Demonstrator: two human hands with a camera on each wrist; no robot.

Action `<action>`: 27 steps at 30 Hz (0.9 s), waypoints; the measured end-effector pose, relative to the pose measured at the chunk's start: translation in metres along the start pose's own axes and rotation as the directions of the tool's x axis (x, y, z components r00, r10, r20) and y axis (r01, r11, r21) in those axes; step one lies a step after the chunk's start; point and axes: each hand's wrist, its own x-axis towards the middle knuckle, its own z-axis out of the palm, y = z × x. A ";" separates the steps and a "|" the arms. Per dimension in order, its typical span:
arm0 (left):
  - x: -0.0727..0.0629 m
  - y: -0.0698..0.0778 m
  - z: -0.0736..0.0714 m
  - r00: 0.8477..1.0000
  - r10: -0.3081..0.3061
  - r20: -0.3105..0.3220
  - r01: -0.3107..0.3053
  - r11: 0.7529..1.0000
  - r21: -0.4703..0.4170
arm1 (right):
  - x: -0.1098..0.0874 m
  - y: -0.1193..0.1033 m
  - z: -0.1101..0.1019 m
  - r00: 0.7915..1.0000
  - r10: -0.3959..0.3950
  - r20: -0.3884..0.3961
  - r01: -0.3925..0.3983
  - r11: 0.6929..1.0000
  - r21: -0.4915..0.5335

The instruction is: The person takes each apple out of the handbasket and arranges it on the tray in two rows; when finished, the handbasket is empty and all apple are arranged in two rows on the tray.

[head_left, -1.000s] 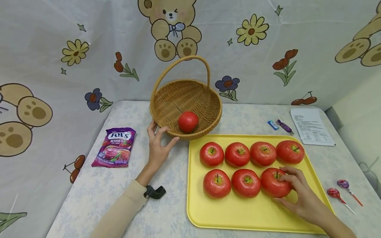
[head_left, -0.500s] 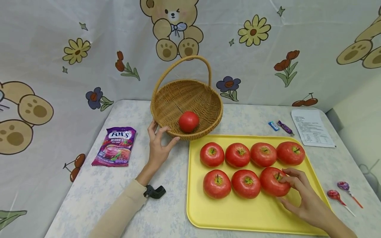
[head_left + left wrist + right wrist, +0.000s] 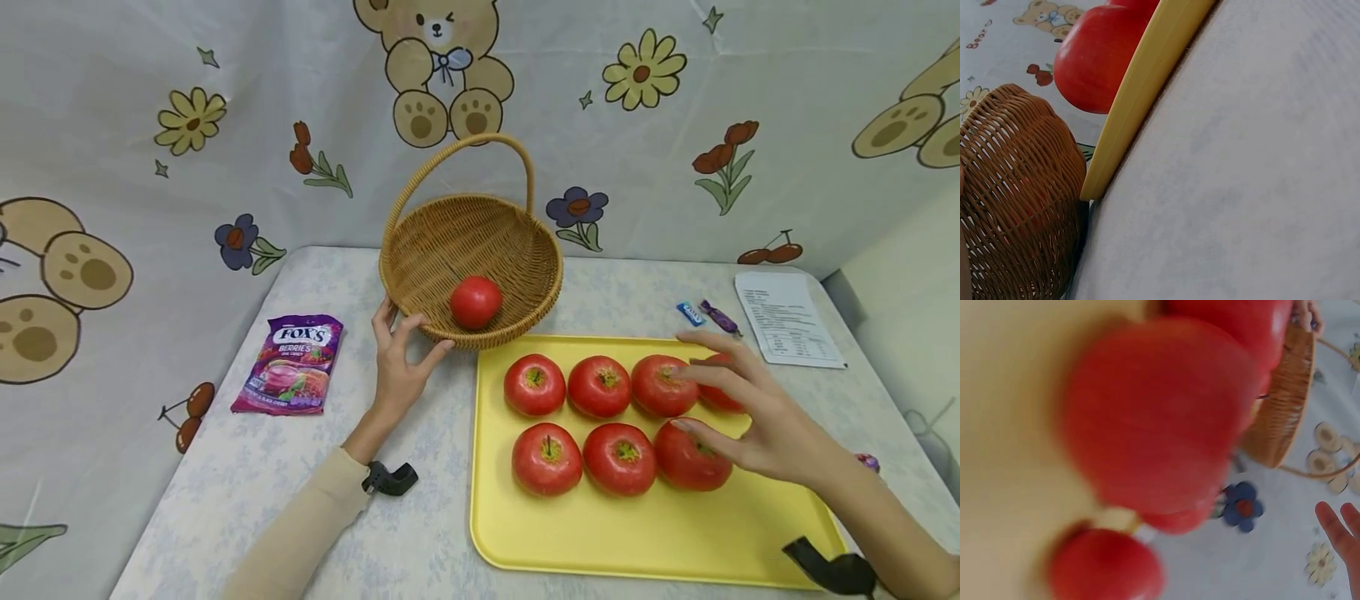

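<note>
A wicker basket [image 3: 457, 237] with a tall handle leans back at the rear of the table, a red apple [image 3: 476, 302] inside. My left hand [image 3: 400, 375] grips its front left rim. On the yellow tray [image 3: 600, 537], several red apples stand in two rows. My right hand [image 3: 757, 408] hovers above the right end of these rows, fingers spread and holding nothing. Below its thumb lies the front right apple [image 3: 688, 467]; the back right apple [image 3: 722, 387] is partly hidden by the fingers. Two fingertips [image 3: 1334, 528] show at the right edge of the right wrist view.
A purple candy bag [image 3: 291, 364] lies on the left of the table. Behind the tray are two small wrapped candies [image 3: 718, 317] and a white printed packet [image 3: 787, 321]. A lollipop [image 3: 868, 461] peeks out beyond my right forearm. A patterned cloth [image 3: 315, 108] hangs behind the table.
My right hand has let go of the front right apple and risen up and away from it, toward the back row. That apple stays on the tray. The left hand keeps its hold on the basket.
</note>
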 end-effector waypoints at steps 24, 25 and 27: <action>0.001 -0.006 0.000 1.000 0.030 -0.001 -0.030 1.000 0.001 | 0.206 0.072 0.111 0.831 -0.104 0.546 0.027 0.989 0.147; 0.001 -0.006 0.000 0.999 0.032 -0.001 -0.032 0.999 -0.004 | 0.209 0.073 0.117 0.813 -0.117 0.571 0.033 0.987 0.155; 0.001 -0.006 0.000 0.999 0.038 0.000 -0.038 0.999 -0.009 | 0.214 0.073 0.125 0.771 -0.139 0.621 0.041 0.985 0.170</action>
